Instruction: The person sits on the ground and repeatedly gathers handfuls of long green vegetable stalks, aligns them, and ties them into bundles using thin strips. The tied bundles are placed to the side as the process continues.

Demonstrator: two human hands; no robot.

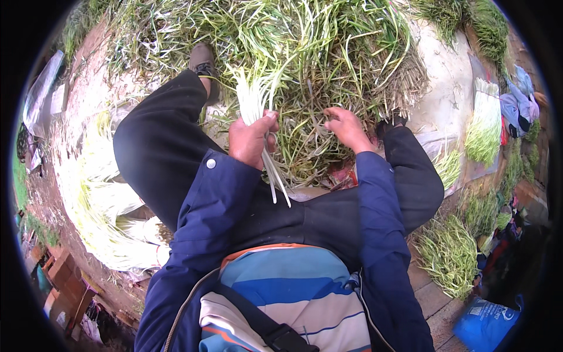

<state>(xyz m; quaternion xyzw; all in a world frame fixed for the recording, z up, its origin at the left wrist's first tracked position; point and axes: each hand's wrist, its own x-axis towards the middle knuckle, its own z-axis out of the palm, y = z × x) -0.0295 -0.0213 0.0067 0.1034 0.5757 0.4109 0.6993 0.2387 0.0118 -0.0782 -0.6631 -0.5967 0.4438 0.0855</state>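
My left hand (250,138) is closed around a small bunch of pale, chive-like stalks (255,94). Their leafy ends fan out above the fist, and several white ends poke out below it, over my lap. To the right, my right hand (349,127) hovers above the heap with its fingers bent and apart, and I see nothing held in it. Beyond both hands spreads a large loose heap of green and yellowish leaves (281,26), with dry, brownish stems (404,86) at its right side.
Bundled pale stalks (112,198) lie on the ground left of my bent leg. Rightward are another pale bundle (482,127) on plastic sheeting, a greener pile (448,257) and a blue bag (488,323) bearing writing. Bricks (66,273) are stacked at the lower left.
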